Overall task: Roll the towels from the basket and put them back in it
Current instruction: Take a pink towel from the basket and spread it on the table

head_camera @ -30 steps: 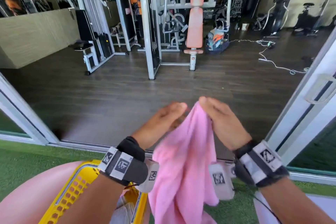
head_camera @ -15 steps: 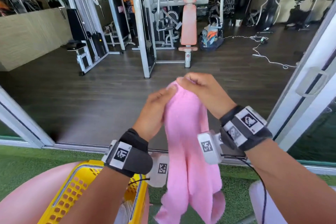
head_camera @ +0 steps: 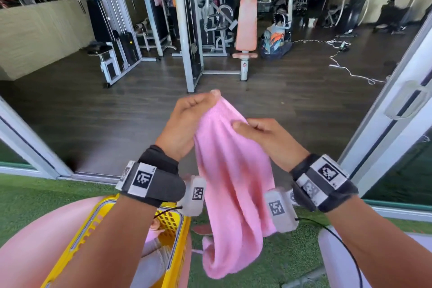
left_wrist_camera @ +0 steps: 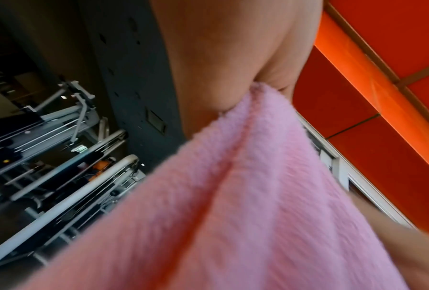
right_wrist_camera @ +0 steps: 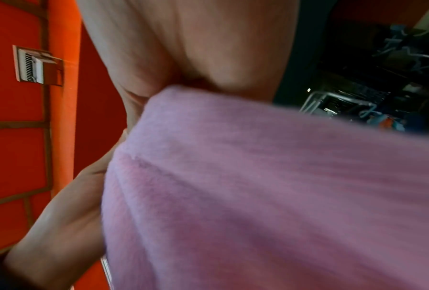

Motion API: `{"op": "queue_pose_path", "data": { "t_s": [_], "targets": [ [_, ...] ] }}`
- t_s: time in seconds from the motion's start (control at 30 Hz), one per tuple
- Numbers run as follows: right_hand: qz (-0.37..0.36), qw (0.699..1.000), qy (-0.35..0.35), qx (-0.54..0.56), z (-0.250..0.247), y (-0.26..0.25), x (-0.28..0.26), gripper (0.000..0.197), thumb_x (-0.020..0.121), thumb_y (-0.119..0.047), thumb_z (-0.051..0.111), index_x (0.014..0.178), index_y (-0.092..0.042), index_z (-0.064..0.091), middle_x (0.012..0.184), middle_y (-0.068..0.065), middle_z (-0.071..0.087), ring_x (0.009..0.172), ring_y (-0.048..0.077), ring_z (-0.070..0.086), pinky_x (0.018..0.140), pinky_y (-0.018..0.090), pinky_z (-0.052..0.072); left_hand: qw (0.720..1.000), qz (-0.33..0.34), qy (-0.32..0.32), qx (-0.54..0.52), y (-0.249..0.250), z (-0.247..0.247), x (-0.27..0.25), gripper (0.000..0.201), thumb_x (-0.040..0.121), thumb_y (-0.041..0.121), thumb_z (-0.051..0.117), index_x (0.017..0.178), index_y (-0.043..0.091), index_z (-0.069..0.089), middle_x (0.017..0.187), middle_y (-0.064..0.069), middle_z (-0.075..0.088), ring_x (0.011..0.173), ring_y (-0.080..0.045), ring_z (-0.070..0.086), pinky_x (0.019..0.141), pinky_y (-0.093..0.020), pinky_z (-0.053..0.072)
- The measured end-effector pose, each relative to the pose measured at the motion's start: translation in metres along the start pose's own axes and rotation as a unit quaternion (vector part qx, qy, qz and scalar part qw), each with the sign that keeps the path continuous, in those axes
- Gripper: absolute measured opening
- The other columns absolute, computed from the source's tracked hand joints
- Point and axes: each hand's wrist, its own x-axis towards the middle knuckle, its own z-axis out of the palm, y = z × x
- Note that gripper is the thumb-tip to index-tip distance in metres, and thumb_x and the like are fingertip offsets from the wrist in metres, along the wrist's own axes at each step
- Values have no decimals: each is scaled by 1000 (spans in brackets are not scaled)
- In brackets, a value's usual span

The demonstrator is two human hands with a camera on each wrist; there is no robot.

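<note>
My left hand (head_camera: 187, 121) and right hand (head_camera: 266, 138) pinch 1 pink towel (head_camera: 231, 182), hanging unrolled; the yellow basket (head_camera: 93, 236) waits below my left wrist.

Fuzzy, matt pink terry cloth towel (head_camera: 233, 170); glossy yellow perforated plastic basket (head_camera: 173, 229); rough green artificial turf (head_camera: 35, 194).

1 pink towel (head_camera: 233, 170), 1 yellow basket (head_camera: 177, 252), 2 hands, left (head_camera: 187, 121) & right (head_camera: 266, 138), 2 wrist cams.
</note>
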Motion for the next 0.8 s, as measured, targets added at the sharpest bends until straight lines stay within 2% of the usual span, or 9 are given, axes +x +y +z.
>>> {"op": "queue_pose_path", "data": {
  "t_s": [0.1,0.2,0.27,0.33,0.43,0.53,0.63,0.7,0.8],
  "targets": [
    [-9,1000,18,-16,-2,2,-5,37,94,-27,60,66,-11,41,67,-4,27,61,6,27,54,21,21,999,-20,42,-2,-13,-2,1,53,95,39,54,90,-14,49,86,-19,47,76,-30,41,64,-32,35],
    [-49,996,72,13,-9,-14,14,37,93,-30,59,70,-2,55,68,6,43,71,11,40,66,29,33,989,-49,-94,107,-27,19,-9,26,99,28,50,106,4,59,93,3,66,83,-8,58,73,-20,45],
    [-49,995,89,18,-10,-17,18,45,90,-39,60,74,3,60,70,21,53,73,16,44,69,34,35,989,-38,-121,78,-28,24,-9,24,96,16,53,110,-1,64,101,-9,68,93,-17,61,83,-29,48],
    [-25,997,71,7,-10,-4,8,53,85,-49,60,67,1,54,66,13,44,69,15,37,62,36,30,999,-28,-46,1,-25,20,-4,23,92,13,58,104,-4,67,101,-18,67,94,-24,60,87,-36,46],
    [28,999,34,-32,-15,27,-20,44,87,-45,64,62,-17,42,67,-1,28,62,12,26,56,30,19,995,-43,55,-73,-31,14,-2,20,92,17,57,88,-1,65,81,-12,62,76,-19,58,73,-30,45],
    [6,996,92,14,-29,36,-33,49,86,-46,62,70,0,59,70,-4,45,67,10,39,62,28,33,990,-101,-64,68,-56,41,-17,42,93,35,58,96,-7,60,83,-10,57,77,-15,53,72,-32,42],
    [-25,997,74,17,-39,28,-40,38,96,-24,57,77,8,67,77,1,69,73,6,55,69,24,44,979,-110,-127,113,-77,70,-35,30,92,24,59,104,-2,64,95,-5,60,90,-13,52,79,-32,42],
    [-8,998,59,-7,-40,37,-55,36,96,-18,57,64,0,56,68,-7,57,63,2,45,60,17,36,992,-109,-60,13,-82,72,-40,26,92,17,59,106,-4,65,98,-12,64,94,-20,56,82,-32,45],
    [64,997,46,-17,-37,60,-93,45,92,-26,62,61,-11,34,66,-3,24,59,6,24,51,22,18,983,-138,44,-110,-85,63,-50,20,86,19,64,93,0,63,90,-14,63,90,-25,56,83,-37,41]
  ]
}}
